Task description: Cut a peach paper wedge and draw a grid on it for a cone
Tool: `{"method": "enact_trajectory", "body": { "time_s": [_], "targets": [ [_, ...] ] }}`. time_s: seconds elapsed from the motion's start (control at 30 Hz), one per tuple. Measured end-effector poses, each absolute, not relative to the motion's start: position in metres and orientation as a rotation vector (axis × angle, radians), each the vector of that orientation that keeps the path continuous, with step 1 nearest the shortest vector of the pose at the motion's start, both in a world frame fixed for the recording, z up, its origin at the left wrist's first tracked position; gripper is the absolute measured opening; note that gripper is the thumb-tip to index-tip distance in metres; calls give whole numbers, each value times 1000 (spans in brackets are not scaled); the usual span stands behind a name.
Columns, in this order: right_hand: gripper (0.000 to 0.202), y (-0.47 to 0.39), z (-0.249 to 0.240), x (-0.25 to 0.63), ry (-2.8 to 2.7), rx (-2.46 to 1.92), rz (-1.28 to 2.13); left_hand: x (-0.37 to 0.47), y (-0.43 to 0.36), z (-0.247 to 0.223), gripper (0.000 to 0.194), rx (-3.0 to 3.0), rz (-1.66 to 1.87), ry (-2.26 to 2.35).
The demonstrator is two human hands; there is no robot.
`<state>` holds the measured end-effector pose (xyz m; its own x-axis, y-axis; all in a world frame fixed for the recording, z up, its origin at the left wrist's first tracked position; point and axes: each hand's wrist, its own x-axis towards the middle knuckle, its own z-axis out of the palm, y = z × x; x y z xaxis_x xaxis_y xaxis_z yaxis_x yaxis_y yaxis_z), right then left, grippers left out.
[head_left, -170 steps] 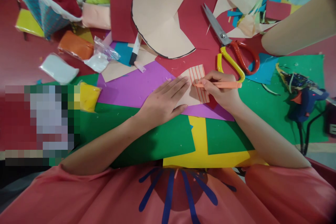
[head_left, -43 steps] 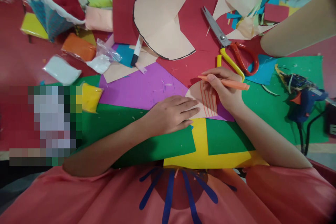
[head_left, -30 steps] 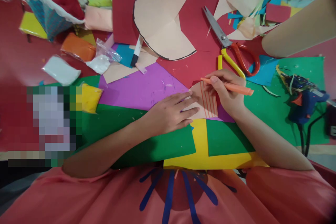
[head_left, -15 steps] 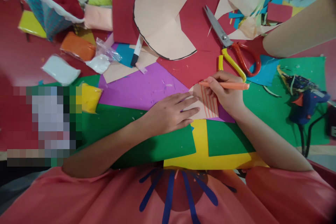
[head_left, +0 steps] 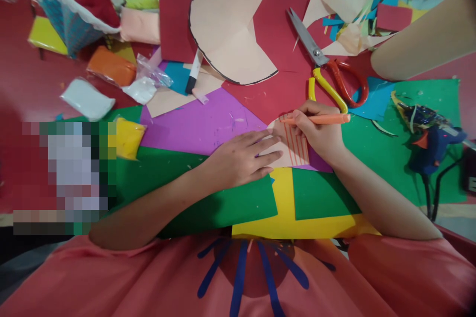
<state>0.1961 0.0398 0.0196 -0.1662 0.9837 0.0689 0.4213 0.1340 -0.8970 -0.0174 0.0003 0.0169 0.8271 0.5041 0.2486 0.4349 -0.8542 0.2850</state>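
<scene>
My right hand point(head_left: 320, 131) is closed around an orange marker point(head_left: 329, 119), its tip on the upper part of a small cream paper piece point(head_left: 282, 151). Several orange stripes run down the right half of that piece. Flat on its left part lies my left hand point(head_left: 247, 158), fingers stretched out and a little spread. Under the piece is a purple sheet point(head_left: 186, 126), with green sheets point(head_left: 208, 203) and a yellow sheet point(head_left: 284, 198) nearer to me. My fingers hide part of the piece's left side.
Scissors point(head_left: 316, 54) with red and yellow handles lie beyond my right hand. A large cream cutout with a black outline point(head_left: 226, 34) is at the back. To the right are a blue glue gun point(head_left: 433, 151) and a cream tube point(head_left: 427, 34). Clay packets point(head_left: 111, 67) lie left.
The marker tip has shifted slightly to the left along the top of the cream piece, with my right hand following. My left hand stays in place.
</scene>
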Motion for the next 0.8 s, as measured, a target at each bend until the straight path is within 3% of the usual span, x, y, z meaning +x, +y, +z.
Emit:
{"method": "enact_trajectory", "body": {
  "time_s": [0.47,0.8],
  "targets": [
    [28,37,16,198,-1475,-1261,974,-20,1,14,36,2836,440,768],
    [22,40,15,195,-1643,-1235,1085,-22,4,13,38,2816,397,822]
  ]
}}
